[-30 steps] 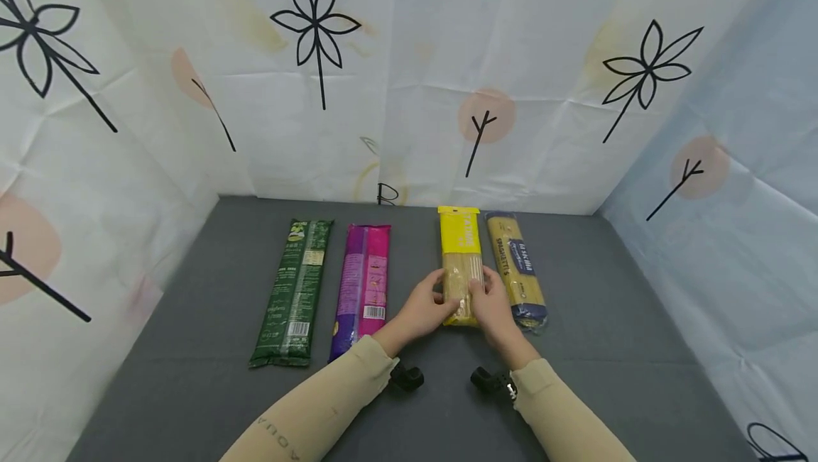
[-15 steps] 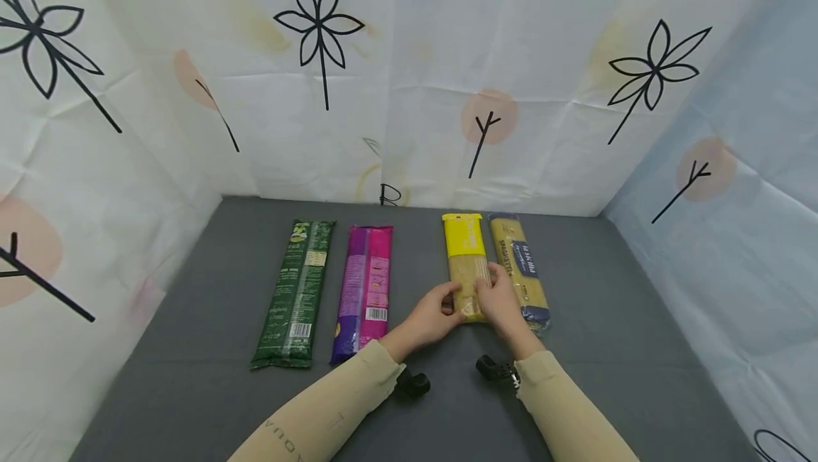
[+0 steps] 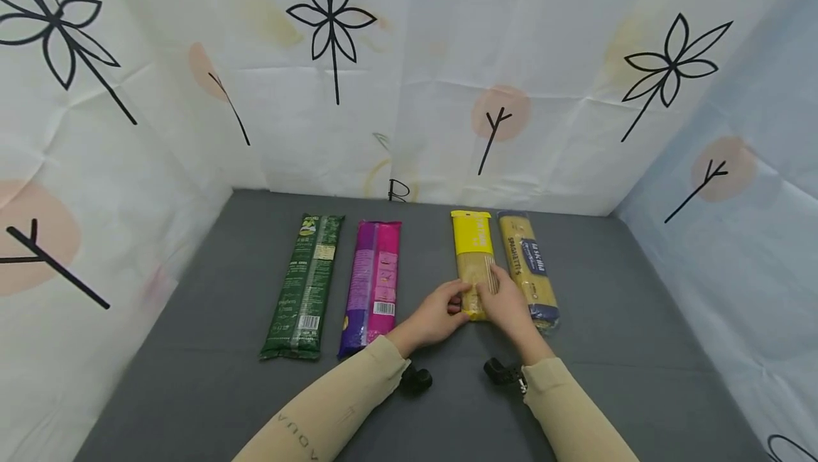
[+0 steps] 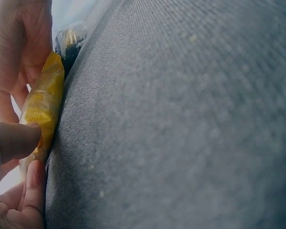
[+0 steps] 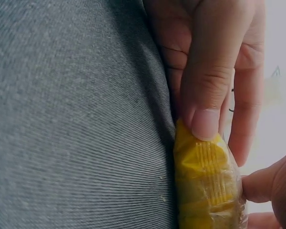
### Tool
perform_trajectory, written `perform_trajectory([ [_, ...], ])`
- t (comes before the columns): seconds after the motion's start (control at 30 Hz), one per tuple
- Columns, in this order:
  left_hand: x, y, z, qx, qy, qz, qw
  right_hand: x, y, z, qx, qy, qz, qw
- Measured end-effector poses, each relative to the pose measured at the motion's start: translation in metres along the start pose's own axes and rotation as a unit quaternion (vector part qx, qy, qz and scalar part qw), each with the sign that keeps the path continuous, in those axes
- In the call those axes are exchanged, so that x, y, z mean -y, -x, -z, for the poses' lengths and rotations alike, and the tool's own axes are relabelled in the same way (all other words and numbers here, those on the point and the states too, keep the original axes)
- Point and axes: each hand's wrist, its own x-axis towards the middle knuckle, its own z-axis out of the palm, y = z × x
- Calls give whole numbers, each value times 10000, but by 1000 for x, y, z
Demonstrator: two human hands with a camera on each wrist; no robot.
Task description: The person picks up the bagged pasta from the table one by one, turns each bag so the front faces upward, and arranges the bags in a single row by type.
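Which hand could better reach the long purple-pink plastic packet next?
Probably the left hand: it's nearer the purple-pink packet. The right hand is at the far edge of the long yellow plastic packet.

A green packet (image 3: 302,288) lies beside a purple-pink packet (image 3: 371,284) (barcodes (image 3: 309,322) showing), with a flower-printed cloth (image 3: 434,43) behind.

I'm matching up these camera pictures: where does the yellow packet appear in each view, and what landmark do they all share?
Head: yellow packet right of centre, its near end between left hand and right hand.
Left wrist: yellow packet towards the left edge, slanting up to the right.
Right wrist: yellow packet at the bottom, right of centre.
Shared landmark: grey cloth.
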Motion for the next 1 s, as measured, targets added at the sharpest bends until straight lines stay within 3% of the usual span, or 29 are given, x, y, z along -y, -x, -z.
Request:
perform_trajectory([
  [0.4, -1, 1, -3, -156, -154, -200, 9996, 1, 0, 0, 24, 42, 184, 9998],
  [0.57, -4, 3, 2, 26, -101, -165, 9998, 2, -1, 0, -98, 120, 204, 9997],
  [0.7, -12, 10, 19, 6, -151, -46, 9999, 7, 4, -1, -672, 266, 586, 9957],
  [0.83, -17, 17, 45, -238, -348, -230, 9988, 20, 13, -6, -1227, 102, 1207, 9850],
  [1.0, -15, 21, 84, -658, -581, -351, 9955, 40, 24, -17, -975, -679, 1420, 9827],
])
